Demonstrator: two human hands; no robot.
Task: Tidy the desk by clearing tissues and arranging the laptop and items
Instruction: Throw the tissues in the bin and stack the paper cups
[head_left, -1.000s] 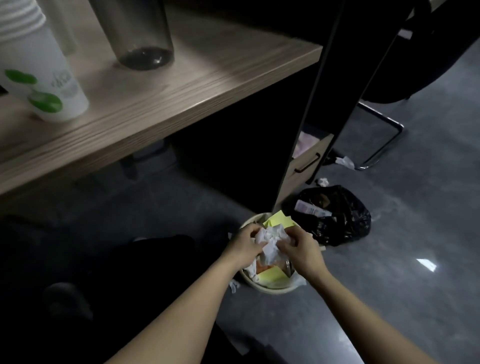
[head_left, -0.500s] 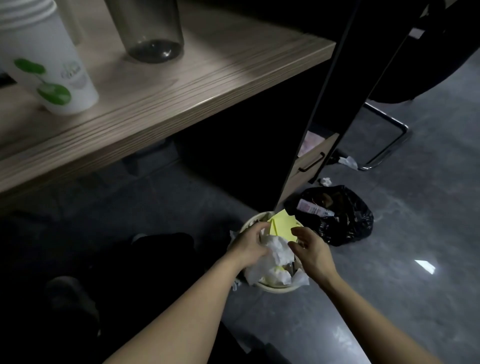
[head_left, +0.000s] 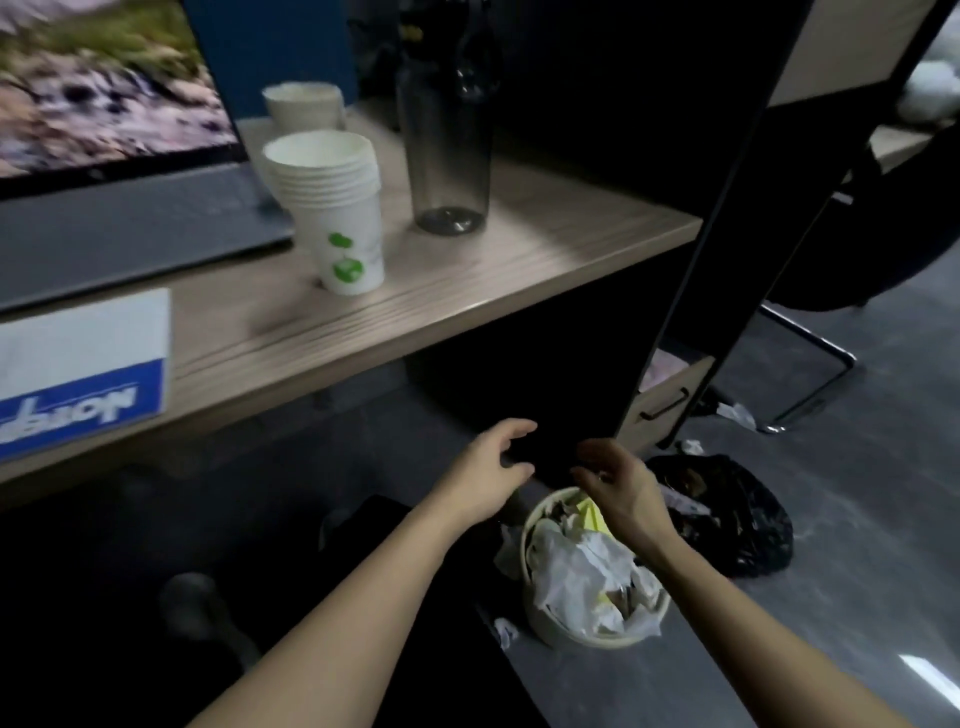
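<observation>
The fingers of the left hand (head_left: 491, 470) are spread loose and hold nothing; the right hand (head_left: 621, 486) is half curled and also empty, above the far rim of the small waste bin (head_left: 550, 626) on the floor; crumpled tissues (head_left: 582, 577) fill the bin, beside a black bag (head_left: 737, 512); on the desk (head_left: 467, 291) the open laptop (head_left: 130, 228) stands near stacked paper cups (head_left: 337, 208) and a dark bottle (head_left: 449, 135).

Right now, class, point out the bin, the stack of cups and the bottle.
bin (head_left: 558, 626): head view, on its outer wall.
stack of cups (head_left: 347, 244): head view, on the bottom cup's side.
bottle (head_left: 448, 140): head view, on its body.
</observation>
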